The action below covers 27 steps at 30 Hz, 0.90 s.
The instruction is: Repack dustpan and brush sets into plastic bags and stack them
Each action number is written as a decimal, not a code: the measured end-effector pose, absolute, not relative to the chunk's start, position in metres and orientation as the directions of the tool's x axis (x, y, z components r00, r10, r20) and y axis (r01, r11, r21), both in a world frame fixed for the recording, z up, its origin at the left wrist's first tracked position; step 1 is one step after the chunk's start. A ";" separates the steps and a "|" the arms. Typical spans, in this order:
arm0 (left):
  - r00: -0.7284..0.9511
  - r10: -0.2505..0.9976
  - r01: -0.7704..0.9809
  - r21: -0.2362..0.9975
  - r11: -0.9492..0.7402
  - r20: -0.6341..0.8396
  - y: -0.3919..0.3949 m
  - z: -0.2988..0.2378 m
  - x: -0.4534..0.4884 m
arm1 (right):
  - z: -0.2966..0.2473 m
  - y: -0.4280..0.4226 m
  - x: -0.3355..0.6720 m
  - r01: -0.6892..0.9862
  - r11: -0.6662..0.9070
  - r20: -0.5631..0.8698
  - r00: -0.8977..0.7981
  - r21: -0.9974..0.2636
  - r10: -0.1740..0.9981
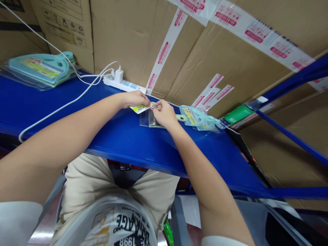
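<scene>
My left hand [136,99] is closed in a pinch on a yellow-and-white label card [139,109]. Fingertips of my right hand [164,112] meet it at the card's right end, also pinched there. Under my right hand lies a brush with dark bristles [152,120] and a pale green handle [181,118], on a clear plastic bag [144,120]; whether the brush is inside the bag, I cannot tell. Just right of the brush handle is a light blue dustpan [201,119] with a yellow label, in clear wrapping.
Light blue dustpans [38,66] in plastic lie at the blue shelf's [115,133] left end. A white power strip [125,85] with cables sits against the cardboard boxes [128,41]. A green-labelled bottle [241,112] lies at right, by a blue metal bar [294,135].
</scene>
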<state>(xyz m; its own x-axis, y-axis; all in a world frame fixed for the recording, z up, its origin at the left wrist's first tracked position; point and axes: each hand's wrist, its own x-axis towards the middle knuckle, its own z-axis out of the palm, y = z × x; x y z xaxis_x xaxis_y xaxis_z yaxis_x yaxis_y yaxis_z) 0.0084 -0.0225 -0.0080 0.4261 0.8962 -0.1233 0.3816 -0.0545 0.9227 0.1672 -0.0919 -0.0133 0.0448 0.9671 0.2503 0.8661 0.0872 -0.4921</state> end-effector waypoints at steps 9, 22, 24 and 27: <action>0.523 0.838 0.376 0.925 -0.062 -0.157 -0.029 -0.002 0.009 | -0.017 -0.088 0.170 0.847 0.119 0.289 0.042 -0.518 0.956; 0.466 0.868 0.423 0.905 -0.048 -0.171 -0.029 -0.004 0.010 | -0.021 -0.074 0.181 0.731 0.117 0.225 0.052 -0.672 0.973; 0.475 0.860 0.448 0.893 -0.056 -0.184 -0.028 -0.003 0.009 | -0.021 -0.071 0.184 0.712 0.116 0.206 0.041 -0.693 0.978; 0.474 0.860 0.454 0.889 -0.057 -0.187 -0.029 -0.003 0.008 | -0.021 -0.069 0.186 0.696 0.114 0.193 0.035 -0.709 0.981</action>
